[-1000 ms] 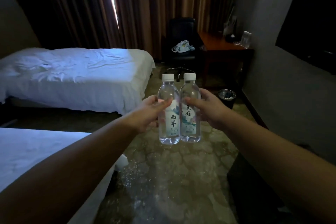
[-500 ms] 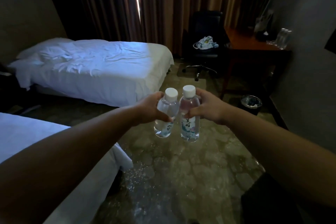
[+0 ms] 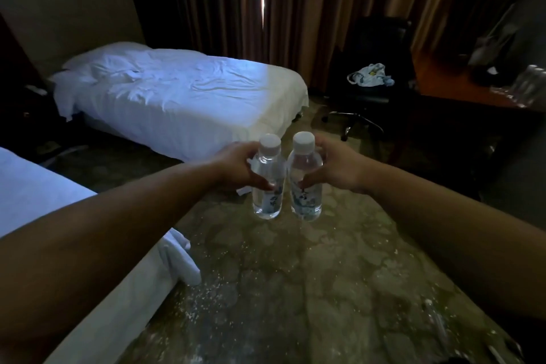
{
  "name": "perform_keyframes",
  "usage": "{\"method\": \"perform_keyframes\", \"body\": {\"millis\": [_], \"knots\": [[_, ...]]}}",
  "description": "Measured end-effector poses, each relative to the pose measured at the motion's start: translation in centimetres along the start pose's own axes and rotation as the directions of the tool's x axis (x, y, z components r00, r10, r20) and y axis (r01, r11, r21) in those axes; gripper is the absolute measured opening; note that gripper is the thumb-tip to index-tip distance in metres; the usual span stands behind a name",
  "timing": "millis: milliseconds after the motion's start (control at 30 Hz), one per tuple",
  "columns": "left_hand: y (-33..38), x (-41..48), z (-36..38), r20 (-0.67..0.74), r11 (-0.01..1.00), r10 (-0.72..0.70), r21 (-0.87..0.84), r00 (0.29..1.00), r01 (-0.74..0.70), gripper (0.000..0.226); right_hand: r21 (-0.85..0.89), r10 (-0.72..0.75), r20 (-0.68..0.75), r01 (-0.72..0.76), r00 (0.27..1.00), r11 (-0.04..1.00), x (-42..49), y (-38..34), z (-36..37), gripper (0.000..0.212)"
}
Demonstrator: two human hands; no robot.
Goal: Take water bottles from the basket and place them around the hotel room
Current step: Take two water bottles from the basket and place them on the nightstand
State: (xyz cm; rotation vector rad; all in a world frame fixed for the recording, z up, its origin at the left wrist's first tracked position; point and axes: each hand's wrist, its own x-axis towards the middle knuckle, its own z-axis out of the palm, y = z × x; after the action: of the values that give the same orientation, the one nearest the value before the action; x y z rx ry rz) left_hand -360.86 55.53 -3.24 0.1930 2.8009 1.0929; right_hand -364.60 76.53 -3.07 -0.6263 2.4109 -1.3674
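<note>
Two clear water bottles with white caps hang upright side by side over the patterned floor. My left hand [image 3: 239, 167] grips the left bottle [image 3: 268, 186] around its upper body. My right hand [image 3: 335, 167] grips the right bottle [image 3: 305, 186] the same way. The bottles nearly touch each other. No basket is in view. Several more bottles [image 3: 529, 86] stand blurred on the wooden desk [image 3: 461, 91] at the far right.
A white bed [image 3: 183, 97] lies ahead on the left, and a second bed's corner [image 3: 44, 201] is close at my left. A black office chair [image 3: 375, 74] with a bag on its seat stands before the brown curtains [image 3: 325, 9]. Patterned floor runs between them.
The view has swung left and drawn closer to the far bed. Both hands stay gripped on their bottles, and the left bottle has straightened upright from its earlier tilt.
</note>
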Motion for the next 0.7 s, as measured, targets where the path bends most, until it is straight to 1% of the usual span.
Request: {"method": "perform_keyframes", "body": {"millis": [233, 333, 433, 600, 700], "knots": [[-3.3, 5.8, -2.5, 0.016, 0.992, -0.073, -0.1, 0.997, 0.074, 0.058, 0.009, 0.008, 0.002, -0.008, 1.0, 1.0, 8.2, 1.3, -0.3, 0.076], [-5.7, 9.4, -4.1, 0.019, 0.993, -0.083, -0.081, 0.996, 0.084, 0.057, -0.01, -0.025, 0.017, 0.025, 1.0, 1.0, 12.8, 1.9, 0.0, 0.076], [-8.5, 13.5, -6.3, 0.016, 0.991, -0.104, -0.079, 0.994, 0.105, 0.056, 0.01, -0.027, 0.029, 0.027, 0.999, 1.0, 18.3, 2.4, 0.2, 0.075], [-12.6, 19.4, -11.2, -0.039, 0.985, -0.122, -0.127, 0.992, 0.116, 0.055, 0.058, 0.005, 0.102, -0.011, 0.995, 0.998, 28.0, 1.2, 0.6, 0.067], [-15.0, 22.1, -14.3, -0.079, 0.982, -0.14, -0.137, 0.987, 0.129, 0.053, 0.088, 0.01, 0.142, -0.022, 0.99, 0.996, 33.4, 0.0, 0.9, 0.071]]}}
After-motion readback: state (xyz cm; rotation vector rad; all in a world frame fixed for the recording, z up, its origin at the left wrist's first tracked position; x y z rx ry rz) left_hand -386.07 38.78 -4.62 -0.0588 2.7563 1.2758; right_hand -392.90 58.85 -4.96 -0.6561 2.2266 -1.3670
